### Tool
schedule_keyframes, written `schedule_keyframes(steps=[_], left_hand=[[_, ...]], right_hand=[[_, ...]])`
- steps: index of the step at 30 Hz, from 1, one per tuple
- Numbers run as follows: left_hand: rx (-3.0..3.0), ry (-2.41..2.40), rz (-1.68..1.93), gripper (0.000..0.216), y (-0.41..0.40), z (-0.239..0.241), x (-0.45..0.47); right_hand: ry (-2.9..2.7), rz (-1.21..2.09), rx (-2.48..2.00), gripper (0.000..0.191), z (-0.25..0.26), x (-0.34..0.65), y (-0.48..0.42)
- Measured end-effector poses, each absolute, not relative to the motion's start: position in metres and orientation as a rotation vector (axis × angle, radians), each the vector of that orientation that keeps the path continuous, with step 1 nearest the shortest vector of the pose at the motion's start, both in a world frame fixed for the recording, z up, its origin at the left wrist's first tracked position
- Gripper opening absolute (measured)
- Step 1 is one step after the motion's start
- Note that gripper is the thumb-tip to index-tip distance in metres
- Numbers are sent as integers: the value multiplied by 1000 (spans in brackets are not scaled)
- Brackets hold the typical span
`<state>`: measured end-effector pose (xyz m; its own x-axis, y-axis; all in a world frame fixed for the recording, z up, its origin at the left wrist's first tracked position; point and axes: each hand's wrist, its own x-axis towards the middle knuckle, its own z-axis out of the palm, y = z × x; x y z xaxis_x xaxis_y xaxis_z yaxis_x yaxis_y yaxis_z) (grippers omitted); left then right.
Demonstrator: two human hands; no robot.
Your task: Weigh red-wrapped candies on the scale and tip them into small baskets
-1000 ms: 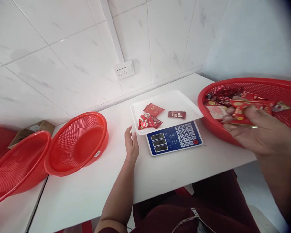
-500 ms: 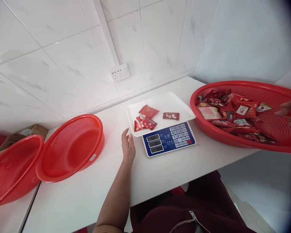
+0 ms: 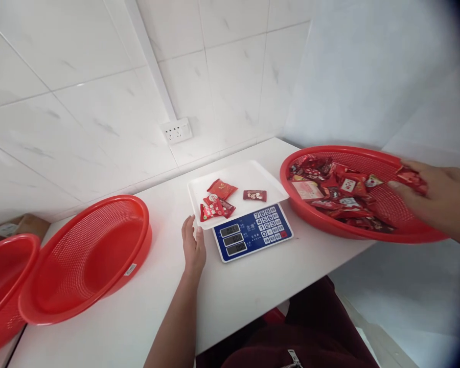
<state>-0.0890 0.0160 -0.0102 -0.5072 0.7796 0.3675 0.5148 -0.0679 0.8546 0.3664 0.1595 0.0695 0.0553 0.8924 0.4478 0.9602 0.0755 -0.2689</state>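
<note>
The white bench (image 3: 253,291) runs into a corner of white-tiled walls. The left hand (image 3: 193,248) lies flat and open on it, just beside one electronic scale (image 3: 253,232) with a blue keypad; its three displays are too small to read. The scale's white tray (image 3: 255,176) carries four red sweet packets (image 3: 222,188), two overlapping. To the right, the right hand (image 3: 442,199) pinches one red packet (image 3: 411,177) above the rim of the filled red basket (image 3: 364,236), whose heap is too jumbled to count. Two empty red baskets (image 3: 84,260) sit left, the outer one cut off. One wall socket (image 3: 176,131) is behind.
</note>
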Motion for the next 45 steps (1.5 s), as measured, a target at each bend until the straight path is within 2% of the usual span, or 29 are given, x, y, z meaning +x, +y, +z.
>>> schedule_keyframes(steps=[3,6,11,16,21,29,31,35,37,40,45], left_hand=[[1532,2009,1485,44,14,-7,-87],[1616,2011,1418,39,12,-5,-87],[1684,1968,1400,37,11,-5,-85],[1667,1930,1522,44,10,-6,-84],[1564,1933,1673,43,11,-7,-91],[1603,1824,1560,41,11,-6,-92],[1576,1804,1583,42,11,-7,-91],[1558,1799,1613,43,10,-7,-90],[1540,1797,1611,43,10,-7,-89],[1502,1785,1620,42,8,-7,-88],[1370,1737,1726,43,7,-4,-87]], right_hand=[[-1983,-262,-1821,76,56,373,171],[-2116,-224,-1747,72,54,364,173],[-2094,114,-1652,53,78,307,152],[-2214,404,-1263,51,82,214,140],[-2433,572,-1132,69,67,121,156],[-2682,509,-954,82,64,36,155],[-2712,472,-924,77,63,28,154],[-2713,409,-835,51,65,25,158],[-2691,412,-812,47,67,26,162],[-2630,466,-849,44,70,28,169],[-2488,663,-972,25,71,25,182]])
